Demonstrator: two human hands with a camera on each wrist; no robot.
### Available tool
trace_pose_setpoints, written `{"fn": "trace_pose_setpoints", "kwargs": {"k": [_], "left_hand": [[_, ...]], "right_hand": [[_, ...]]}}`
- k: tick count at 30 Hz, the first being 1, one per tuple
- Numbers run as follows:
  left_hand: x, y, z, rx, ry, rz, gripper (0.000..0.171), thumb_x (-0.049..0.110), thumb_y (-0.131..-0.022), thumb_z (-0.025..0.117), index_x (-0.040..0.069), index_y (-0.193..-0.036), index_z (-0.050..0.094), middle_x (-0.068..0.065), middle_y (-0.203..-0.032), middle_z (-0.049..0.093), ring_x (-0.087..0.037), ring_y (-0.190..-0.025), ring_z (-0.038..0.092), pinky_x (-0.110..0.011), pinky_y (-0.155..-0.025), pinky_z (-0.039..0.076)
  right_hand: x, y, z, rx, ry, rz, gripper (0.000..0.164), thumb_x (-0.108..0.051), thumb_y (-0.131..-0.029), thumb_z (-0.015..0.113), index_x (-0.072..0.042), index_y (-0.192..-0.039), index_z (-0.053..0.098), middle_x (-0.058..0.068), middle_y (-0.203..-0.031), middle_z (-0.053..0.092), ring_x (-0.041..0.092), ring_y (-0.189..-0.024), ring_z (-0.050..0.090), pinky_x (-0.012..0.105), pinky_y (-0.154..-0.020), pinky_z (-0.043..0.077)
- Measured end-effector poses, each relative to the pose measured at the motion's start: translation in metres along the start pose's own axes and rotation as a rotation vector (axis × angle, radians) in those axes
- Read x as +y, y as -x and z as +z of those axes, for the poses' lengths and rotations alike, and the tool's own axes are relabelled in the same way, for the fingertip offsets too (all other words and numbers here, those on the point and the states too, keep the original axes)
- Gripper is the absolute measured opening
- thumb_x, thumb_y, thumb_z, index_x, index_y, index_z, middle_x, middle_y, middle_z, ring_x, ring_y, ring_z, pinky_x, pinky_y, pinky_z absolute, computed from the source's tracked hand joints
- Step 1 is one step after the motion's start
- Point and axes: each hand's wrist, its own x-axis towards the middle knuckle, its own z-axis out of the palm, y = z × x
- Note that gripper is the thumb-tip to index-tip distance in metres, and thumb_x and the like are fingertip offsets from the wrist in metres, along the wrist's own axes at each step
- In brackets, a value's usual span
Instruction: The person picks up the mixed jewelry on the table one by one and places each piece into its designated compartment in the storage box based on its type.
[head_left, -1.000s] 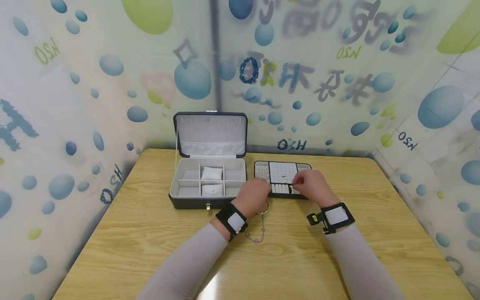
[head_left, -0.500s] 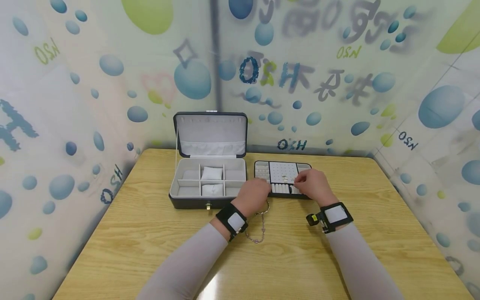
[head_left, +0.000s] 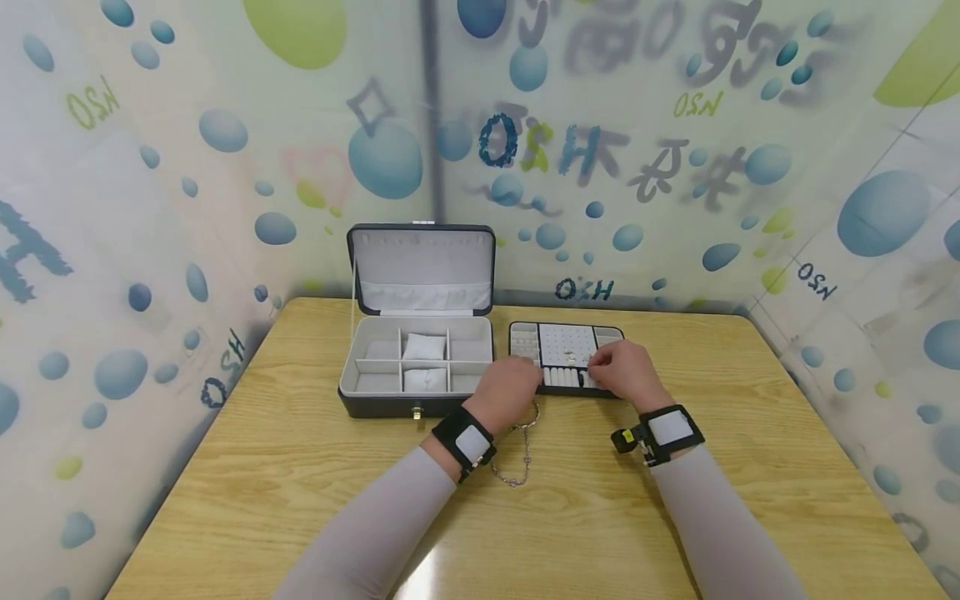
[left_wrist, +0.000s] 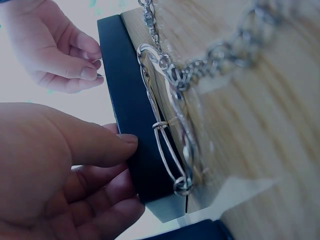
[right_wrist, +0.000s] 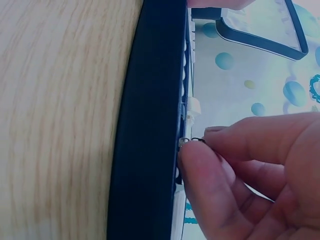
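Note:
A dark-rimmed jewelry tray (head_left: 561, 391) with a pale, holed panel and ring rolls lies right of the jewelry box. My left hand (head_left: 504, 390) grips its front left corner, thumb (left_wrist: 122, 142) on the black side and fingers curled below it in the left wrist view. Over the tray's right part is my right hand (head_left: 628, 372). Between thumb and forefinger it pinches a small metal jewelry piece with a clear stone (right_wrist: 183, 143), mostly hidden by the fingertips. A white ornament (right_wrist: 192, 106) sits on the tray near those fingers.
The jewelry box (head_left: 378, 407) stands with its lid (head_left: 423, 258) raised, two white cushions (head_left: 424, 347) inside. A silver chain (head_left: 513, 482) and a silver bangle (left_wrist: 160, 125) lie on the wooden table (head_left: 600, 517) before the tray. Patterned walls enclose the table.
My right hand has shifted very slightly right over the tray and then stays there, still pinching the small piece. My left hand keeps its grip in the same place.

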Motion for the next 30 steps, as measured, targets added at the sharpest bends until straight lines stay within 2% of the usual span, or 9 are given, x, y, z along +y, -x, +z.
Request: {"fn": "trace_pose_setpoints", "kwargs": {"k": [8,17,30], "left_hand": [[-0.0003,-0.0008,0.0008,0.004,-0.007,0.002,0.013,0.010,-0.100,0.069,0.019,-0.101,0.079,0.002,-0.095,0.075,-0.016,-0.089,0.072,-0.032,-0.075,0.061],[-0.0001,-0.0011,0.0033,0.023,-0.010,0.000,0.011,0.011,-0.099,0.070,0.019,-0.098,0.079,0.002,-0.092,0.075,-0.016,-0.087,0.071,-0.032,-0.072,0.061],[0.0016,-0.0007,-0.0010,-0.019,-0.018,-0.007,0.014,0.010,-0.102,0.067,0.017,-0.105,0.079,0.000,-0.098,0.076,-0.016,-0.093,0.072,-0.033,-0.077,0.062]], "right_hand": [[-0.0003,-0.0013,0.0034,-0.012,-0.021,0.047,0.013,-0.012,-0.097,0.071,-0.004,-0.100,0.081,0.013,-0.098,0.076,0.017,-0.078,0.071,0.029,-0.071,0.060],[0.0014,-0.0006,0.0054,0.004,-0.021,0.039,0.013,-0.012,-0.098,0.072,-0.003,-0.101,0.082,0.012,-0.093,0.076,0.017,-0.075,0.070,0.029,-0.068,0.057],[0.0022,-0.0014,0.0068,0.003,-0.013,0.028,0.012,-0.012,-0.098,0.073,-0.004,-0.100,0.081,0.010,-0.092,0.077,0.016,-0.075,0.070,0.029,-0.068,0.057]]}}
